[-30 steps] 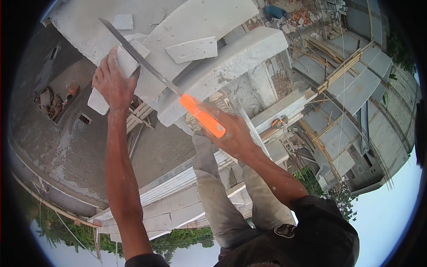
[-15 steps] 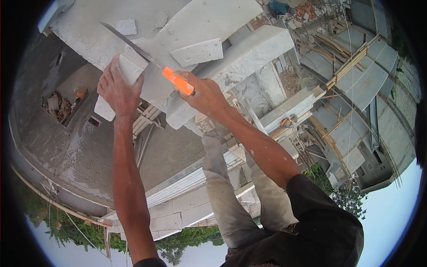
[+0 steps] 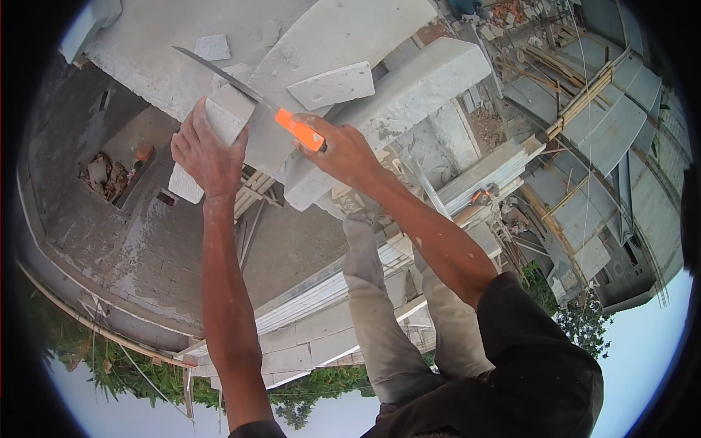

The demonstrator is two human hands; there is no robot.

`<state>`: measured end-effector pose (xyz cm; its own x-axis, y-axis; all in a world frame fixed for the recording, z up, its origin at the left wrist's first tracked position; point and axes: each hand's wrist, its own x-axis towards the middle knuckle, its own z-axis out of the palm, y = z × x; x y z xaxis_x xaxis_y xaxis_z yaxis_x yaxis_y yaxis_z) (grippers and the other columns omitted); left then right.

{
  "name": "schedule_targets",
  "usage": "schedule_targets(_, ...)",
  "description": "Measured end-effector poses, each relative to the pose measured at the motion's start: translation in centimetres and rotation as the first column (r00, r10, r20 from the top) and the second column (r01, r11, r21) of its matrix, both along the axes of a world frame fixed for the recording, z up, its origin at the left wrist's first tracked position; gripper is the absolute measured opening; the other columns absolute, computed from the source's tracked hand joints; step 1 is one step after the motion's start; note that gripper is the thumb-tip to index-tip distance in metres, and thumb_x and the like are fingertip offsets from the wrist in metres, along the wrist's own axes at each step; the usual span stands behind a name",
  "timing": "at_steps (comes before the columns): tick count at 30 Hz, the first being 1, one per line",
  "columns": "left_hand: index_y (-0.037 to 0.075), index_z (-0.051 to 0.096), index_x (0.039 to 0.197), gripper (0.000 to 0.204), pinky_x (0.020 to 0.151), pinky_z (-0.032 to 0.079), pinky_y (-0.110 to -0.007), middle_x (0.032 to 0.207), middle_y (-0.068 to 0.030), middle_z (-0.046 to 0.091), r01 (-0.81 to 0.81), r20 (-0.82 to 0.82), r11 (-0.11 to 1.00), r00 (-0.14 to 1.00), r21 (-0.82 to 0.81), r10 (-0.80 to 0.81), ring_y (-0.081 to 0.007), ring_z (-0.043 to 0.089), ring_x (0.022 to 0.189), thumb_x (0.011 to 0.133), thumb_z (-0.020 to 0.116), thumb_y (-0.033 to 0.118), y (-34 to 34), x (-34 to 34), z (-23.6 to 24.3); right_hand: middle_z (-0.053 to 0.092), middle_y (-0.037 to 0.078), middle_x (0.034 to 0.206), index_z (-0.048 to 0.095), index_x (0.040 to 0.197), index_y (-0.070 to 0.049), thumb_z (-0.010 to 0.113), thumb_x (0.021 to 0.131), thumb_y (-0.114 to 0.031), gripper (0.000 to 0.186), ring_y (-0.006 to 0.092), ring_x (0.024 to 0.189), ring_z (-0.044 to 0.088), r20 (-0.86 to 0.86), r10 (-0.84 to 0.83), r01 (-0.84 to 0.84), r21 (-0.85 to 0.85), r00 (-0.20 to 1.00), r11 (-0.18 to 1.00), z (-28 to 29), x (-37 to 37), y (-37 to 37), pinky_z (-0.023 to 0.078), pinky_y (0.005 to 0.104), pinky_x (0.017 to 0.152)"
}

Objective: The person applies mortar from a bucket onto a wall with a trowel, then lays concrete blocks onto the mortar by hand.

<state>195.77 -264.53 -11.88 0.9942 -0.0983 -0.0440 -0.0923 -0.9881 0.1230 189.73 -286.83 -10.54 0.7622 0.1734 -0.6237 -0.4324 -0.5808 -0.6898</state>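
Observation:
My left hand [image 3: 209, 155] is closed around a pale grey block [image 3: 230, 113], thumb on one side and fingers on the other. In my right hand [image 3: 342, 152] is the orange handle of a handsaw [image 3: 299, 130]. Its thin dark blade runs up and left past the block's far edge; I cannot tell whether it cuts into it. Beyond the blade a small white block piece [image 3: 212, 47] lies on the grey concrete surface [image 3: 157, 55]. A flat offcut [image 3: 332, 85] rests to the right of the saw. Below my left hand, another pale piece [image 3: 186, 184] is partly covered.
A large pale slab [image 3: 343, 33] and a long thick block [image 3: 416, 91] lie at the far side. Down to the left is a lower grey floor with a rubble-filled opening [image 3: 109, 175]. Bamboo poles [image 3: 584, 98] and stacked boards [image 3: 489, 179] are to the right.
The whole scene has shifted slightly to the right in view. Both hands keep their holds, and the saw stays in nearly the same place against the block.

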Motion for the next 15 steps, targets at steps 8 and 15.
schedule_targets(8,0.015,0.045,0.137,0.089,0.102,0.032,-0.043,0.124,-0.0047,0.053,0.013,0.005,1.0,1.0,-0.012,-0.013,-0.0257,0.048,0.113,0.061,0.087,0.035,-1.1,0.9,0.2,0.067,0.015,0.111,0.056,0.128,-0.012,0.066,0.09,-0.023,0.041,0.0366,0.087,0.066,0.002,-0.058,0.058,0.032,0.998,0.998,-2.3,1.5,0.1,0.053,0.0414,0.078)
schedule_targets(15,0.015,0.045,0.136,0.087,0.101,0.032,-0.042,0.124,-0.005,0.053,0.0,0.013,1.0,1.0,0.007,0.0,-0.0257,0.049,0.111,0.062,0.087,0.034,-0.4,0.7,1.0,0.067,0.014,0.111,0.057,0.128,-0.015,0.068,0.088,-0.02,0.042,0.0362,0.087,0.066,0.207,-0.247,0.203,0.212,0.947,0.956,2.5,-3.7,-1.2,0.054,0.0406,0.075)
